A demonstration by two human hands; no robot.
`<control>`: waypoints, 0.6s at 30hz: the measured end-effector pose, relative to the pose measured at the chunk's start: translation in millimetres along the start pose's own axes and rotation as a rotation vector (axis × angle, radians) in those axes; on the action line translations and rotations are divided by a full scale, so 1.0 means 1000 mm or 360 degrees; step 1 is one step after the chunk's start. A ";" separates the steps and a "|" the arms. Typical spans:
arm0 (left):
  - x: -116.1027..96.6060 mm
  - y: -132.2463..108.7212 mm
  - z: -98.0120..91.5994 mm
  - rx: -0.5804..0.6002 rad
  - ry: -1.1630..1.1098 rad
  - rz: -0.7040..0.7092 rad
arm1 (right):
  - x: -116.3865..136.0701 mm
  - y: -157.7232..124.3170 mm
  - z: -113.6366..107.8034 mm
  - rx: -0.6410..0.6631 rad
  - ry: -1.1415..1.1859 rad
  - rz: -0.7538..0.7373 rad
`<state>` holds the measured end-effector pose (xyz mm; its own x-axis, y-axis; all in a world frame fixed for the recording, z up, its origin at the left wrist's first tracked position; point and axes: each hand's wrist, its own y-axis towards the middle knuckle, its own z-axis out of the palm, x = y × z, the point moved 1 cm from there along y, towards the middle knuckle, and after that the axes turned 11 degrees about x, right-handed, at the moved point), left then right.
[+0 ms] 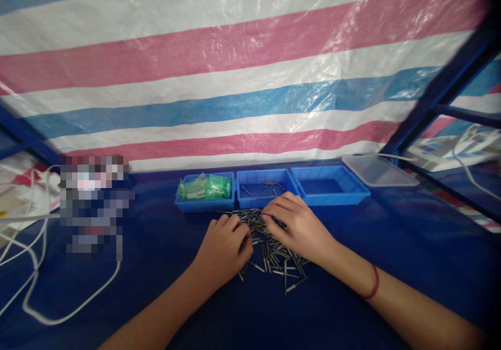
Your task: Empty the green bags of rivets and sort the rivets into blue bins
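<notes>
A loose pile of thin metal pins with thicker silver sleeves, which look like blind rivets (pixel 274 253), lies on the dark blue tabletop (pixel 156 266). My left hand (pixel 226 243) rests at the pile's left edge with its fingers curled down; what is under them is hidden. At the pile's right side is my right hand (pixel 295 224), thumb and fingers closed together. Something dark shows between them, too unclear to name. Right behind the hands, the middle blue bin (pixel 254 203) holds a few rivets.
The left blue bin (pixel 205 205) holds green-and-clear plastic packets (pixel 217 187). Beside the middle bin is the right blue bin (pixel 332 198). A clear plastic lid (pixel 379 171) lies at the back right. White cables (pixel 74 316) loop over the left side. A striped sheet (pixel 219 62) hangs behind.
</notes>
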<state>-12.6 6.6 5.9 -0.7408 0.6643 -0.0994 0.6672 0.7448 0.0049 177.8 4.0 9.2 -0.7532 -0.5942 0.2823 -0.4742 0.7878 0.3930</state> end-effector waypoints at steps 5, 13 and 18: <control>0.003 0.003 0.000 -0.0131 -0.0301 -0.0035 | 0.004 0.000 0.002 0.0024 0.0055 0.0001; 0.003 0.003 -0.002 -0.0318 -0.0866 -0.0008 | 0.009 0.000 0.008 -0.0066 0.0658 0.0179; 0.002 0.002 -0.001 -0.0305 -0.0866 -0.0011 | 0.014 0.000 0.007 -0.0065 0.0884 0.0269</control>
<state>-12.6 9.2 7.1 -0.5651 0.5693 -0.5971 0.5988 0.7809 0.1778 164.2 -2.9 7.1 -0.4598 -0.4651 0.7565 -0.3418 0.8789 0.3327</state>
